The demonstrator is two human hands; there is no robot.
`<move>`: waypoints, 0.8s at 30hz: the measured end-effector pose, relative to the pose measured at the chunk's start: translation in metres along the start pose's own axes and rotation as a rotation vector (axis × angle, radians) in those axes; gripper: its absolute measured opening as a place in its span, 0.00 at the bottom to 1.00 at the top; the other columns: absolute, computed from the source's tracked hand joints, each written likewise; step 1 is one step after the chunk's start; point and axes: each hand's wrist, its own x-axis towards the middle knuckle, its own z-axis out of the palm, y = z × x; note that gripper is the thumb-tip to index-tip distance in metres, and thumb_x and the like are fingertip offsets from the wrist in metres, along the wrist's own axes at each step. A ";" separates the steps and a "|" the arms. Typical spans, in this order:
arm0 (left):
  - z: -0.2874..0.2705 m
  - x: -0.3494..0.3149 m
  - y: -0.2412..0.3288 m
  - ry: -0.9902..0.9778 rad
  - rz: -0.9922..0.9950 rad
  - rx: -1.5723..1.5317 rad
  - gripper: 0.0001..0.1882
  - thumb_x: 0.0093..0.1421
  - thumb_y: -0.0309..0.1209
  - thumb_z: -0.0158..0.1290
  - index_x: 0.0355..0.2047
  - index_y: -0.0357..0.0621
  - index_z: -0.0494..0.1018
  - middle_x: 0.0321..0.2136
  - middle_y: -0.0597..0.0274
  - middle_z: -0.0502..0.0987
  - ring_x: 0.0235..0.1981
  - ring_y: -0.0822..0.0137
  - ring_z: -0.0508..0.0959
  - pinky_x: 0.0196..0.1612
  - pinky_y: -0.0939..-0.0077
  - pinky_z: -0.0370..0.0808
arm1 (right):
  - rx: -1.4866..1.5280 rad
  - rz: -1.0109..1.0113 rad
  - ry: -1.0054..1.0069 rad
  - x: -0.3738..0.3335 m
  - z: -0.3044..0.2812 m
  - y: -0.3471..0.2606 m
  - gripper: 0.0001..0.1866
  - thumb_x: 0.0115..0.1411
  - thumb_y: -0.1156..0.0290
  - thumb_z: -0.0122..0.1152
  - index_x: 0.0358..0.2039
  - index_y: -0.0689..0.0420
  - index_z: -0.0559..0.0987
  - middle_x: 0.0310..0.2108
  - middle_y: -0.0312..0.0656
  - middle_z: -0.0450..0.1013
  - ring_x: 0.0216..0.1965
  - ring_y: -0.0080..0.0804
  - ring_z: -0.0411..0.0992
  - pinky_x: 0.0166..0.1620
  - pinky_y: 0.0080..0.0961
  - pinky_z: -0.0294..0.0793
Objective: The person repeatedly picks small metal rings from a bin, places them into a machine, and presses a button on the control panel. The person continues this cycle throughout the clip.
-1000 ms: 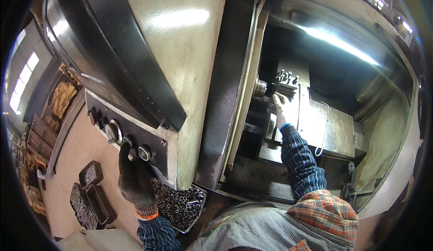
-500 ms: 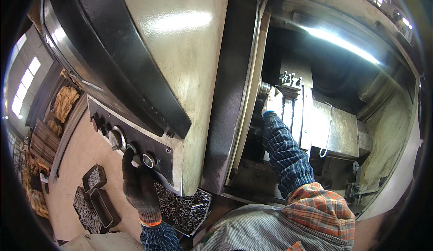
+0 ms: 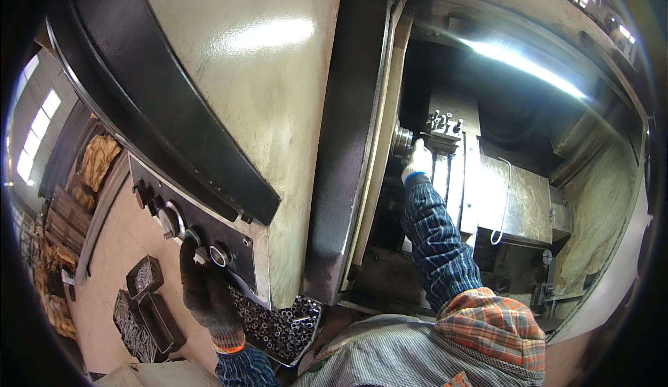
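My left hand, in a dark glove with an orange cuff, reaches up to the control panel of a lathe. Its fingers stretch to a round button between a large rotary knob and a ringed green button. Inside the machine, my right hand wears a pale glove with a blue cuff. It is closed right at the spindle's metal collet nose; any part in its fingers is hidden. Just beyond it stands a tool holder with several upright bolts.
A tray of small metal rings sits below the panel. Dark bins on the floor at left hold metal pins. The machine's door edge stands between my arms. A white hooked rod hangs right of the slide.
The view has shifted slightly, so the panel and my left hand appear a little further left. Both hands keep their places at the button and the spindle.
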 end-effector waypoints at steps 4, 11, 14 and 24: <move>0.002 0.003 0.000 0.012 0.026 0.033 0.24 0.65 0.24 0.45 0.62 0.33 0.65 0.59 0.53 0.71 0.56 0.65 0.72 0.59 0.72 0.68 | 0.104 -0.017 0.048 -0.019 -0.006 -0.018 0.21 0.63 0.52 0.60 0.40 0.59 0.78 0.32 0.41 0.75 0.31 0.28 0.71 0.36 0.27 0.73; 0.001 -0.002 -0.009 -0.014 0.032 -0.198 0.25 0.66 0.28 0.46 0.62 0.29 0.63 0.60 0.50 0.69 0.58 0.62 0.70 0.61 0.70 0.67 | 0.126 0.263 -0.303 -0.032 -0.025 -0.063 0.15 0.60 0.53 0.65 0.26 0.48 0.74 0.18 0.31 0.66 0.14 0.20 0.58 0.16 0.20 0.55; 0.001 -0.001 -0.008 0.003 0.045 -0.154 0.26 0.67 0.30 0.46 0.62 0.29 0.63 0.60 0.50 0.69 0.58 0.61 0.70 0.60 0.70 0.67 | 0.059 0.235 -0.375 -0.032 -0.031 -0.071 0.14 0.61 0.54 0.66 0.28 0.49 0.75 0.18 0.31 0.67 0.14 0.19 0.59 0.16 0.18 0.56; 0.002 -0.001 0.003 0.011 0.036 -0.056 0.25 0.67 0.32 0.45 0.62 0.32 0.64 0.59 0.50 0.71 0.55 0.62 0.72 0.57 0.71 0.68 | -0.289 -0.170 -0.430 -0.051 -0.044 -0.084 0.19 0.65 0.53 0.58 0.45 0.55 0.80 0.25 0.31 0.72 0.17 0.17 0.62 0.19 0.17 0.59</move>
